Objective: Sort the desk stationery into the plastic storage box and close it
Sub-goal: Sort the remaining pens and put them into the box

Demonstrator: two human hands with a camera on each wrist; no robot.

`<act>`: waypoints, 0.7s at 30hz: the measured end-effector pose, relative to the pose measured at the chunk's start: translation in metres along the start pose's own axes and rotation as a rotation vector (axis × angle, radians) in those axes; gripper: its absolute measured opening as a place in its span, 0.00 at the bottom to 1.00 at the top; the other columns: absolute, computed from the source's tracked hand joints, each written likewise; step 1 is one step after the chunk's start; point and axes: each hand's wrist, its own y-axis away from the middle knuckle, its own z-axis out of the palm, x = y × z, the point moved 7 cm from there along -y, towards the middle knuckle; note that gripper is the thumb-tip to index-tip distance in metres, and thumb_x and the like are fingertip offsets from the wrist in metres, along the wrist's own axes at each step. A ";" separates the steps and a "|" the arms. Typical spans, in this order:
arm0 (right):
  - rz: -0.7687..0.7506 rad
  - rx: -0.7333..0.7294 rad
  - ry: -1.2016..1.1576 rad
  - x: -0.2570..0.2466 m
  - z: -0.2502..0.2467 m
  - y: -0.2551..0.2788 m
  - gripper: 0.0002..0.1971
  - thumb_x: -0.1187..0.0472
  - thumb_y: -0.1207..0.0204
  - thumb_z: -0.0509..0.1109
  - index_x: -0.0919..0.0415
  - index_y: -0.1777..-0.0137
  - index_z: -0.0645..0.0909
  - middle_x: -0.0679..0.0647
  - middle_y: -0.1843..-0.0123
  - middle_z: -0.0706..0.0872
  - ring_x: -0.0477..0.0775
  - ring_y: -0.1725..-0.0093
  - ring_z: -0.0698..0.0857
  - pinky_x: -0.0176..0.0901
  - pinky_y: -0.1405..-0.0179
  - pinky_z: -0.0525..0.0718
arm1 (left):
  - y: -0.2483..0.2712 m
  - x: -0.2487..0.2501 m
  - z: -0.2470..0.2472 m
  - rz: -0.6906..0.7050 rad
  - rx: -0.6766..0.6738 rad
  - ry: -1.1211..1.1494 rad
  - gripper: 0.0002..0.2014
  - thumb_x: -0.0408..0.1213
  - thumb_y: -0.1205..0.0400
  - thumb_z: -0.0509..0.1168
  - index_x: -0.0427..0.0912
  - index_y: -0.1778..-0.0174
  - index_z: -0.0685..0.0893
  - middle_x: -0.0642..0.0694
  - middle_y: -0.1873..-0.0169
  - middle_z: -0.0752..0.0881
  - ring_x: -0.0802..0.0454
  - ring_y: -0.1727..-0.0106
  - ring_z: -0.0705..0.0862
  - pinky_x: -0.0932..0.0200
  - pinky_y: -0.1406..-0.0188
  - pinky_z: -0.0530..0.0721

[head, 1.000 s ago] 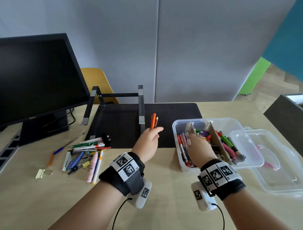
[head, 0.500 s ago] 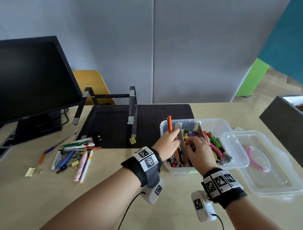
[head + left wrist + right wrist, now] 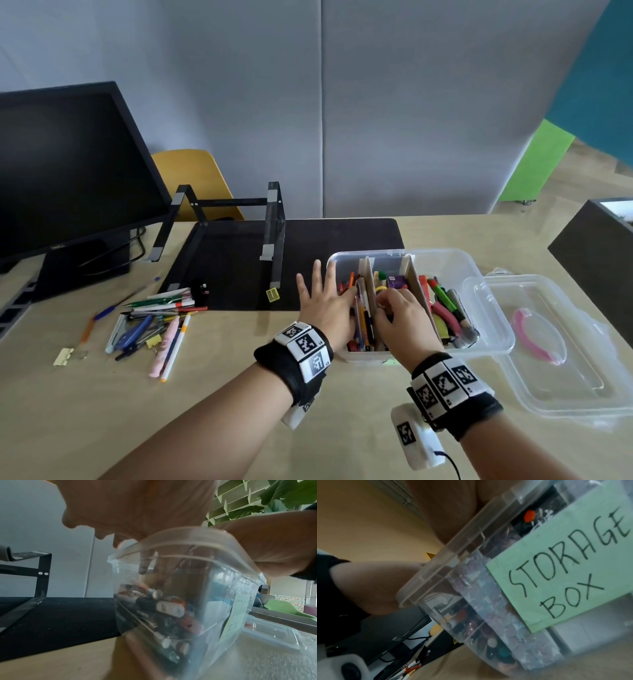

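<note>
The clear plastic storage box (image 3: 445,255) stands open on the desk, split by two cardboard dividers (image 3: 365,277) and filled with pens and markers. My left hand (image 3: 323,296) hovers over the box's left edge with its fingers spread and holds nothing. An orange pen (image 3: 351,279) lies in the left compartment by its fingers. My right hand (image 3: 400,311) is curled in the middle compartment against the left divider; what it grips is hidden. The lid (image 3: 565,377) lies upturned to the right. A pile of loose pens (image 3: 154,315) remains at the left. The box carries a green label (image 3: 565,561).
A black monitor (image 3: 68,171) stands at the far left, and a black laptop stand (image 3: 274,233) sits on a dark desk mat (image 3: 342,240) behind the box. A yellow binder clip (image 3: 63,354) lies left of the pens. A small yellow item (image 3: 273,294) rests on the mat's edge.
My left hand carried the orange pen from the mat to the box, let it go in the left compartment and spread its fingers. The right hand stayed at the divider.
</note>
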 end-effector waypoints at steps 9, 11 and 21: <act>0.002 0.006 0.015 -0.002 0.000 -0.002 0.09 0.66 0.25 0.65 0.62 0.46 0.82 0.53 0.50 0.81 0.52 0.51 0.79 0.38 0.51 0.76 | 0.004 -0.014 -0.004 -0.023 0.129 0.158 0.16 0.49 0.17 0.58 0.45 0.40 0.83 0.41 0.22 0.64 0.39 0.18 0.55 0.31 0.20 0.48; -0.001 0.033 0.027 -0.006 -0.004 -0.002 0.08 0.66 0.25 0.66 0.62 0.47 0.83 0.54 0.51 0.82 0.54 0.52 0.80 0.41 0.50 0.78 | 0.010 -0.021 -0.016 0.019 0.317 0.219 0.14 0.47 0.21 0.61 0.43 0.51 0.86 0.42 0.43 0.81 0.38 0.36 0.77 0.33 0.35 0.75; -0.243 0.131 -0.092 -0.096 0.017 0.009 0.07 0.69 0.29 0.69 0.63 0.53 0.85 0.51 0.57 0.83 0.46 0.59 0.78 0.32 0.56 0.75 | 0.053 -0.114 -0.027 -0.153 0.458 0.404 0.09 0.40 0.23 0.68 0.44 0.49 0.88 0.46 0.50 0.82 0.43 0.45 0.80 0.48 0.47 0.76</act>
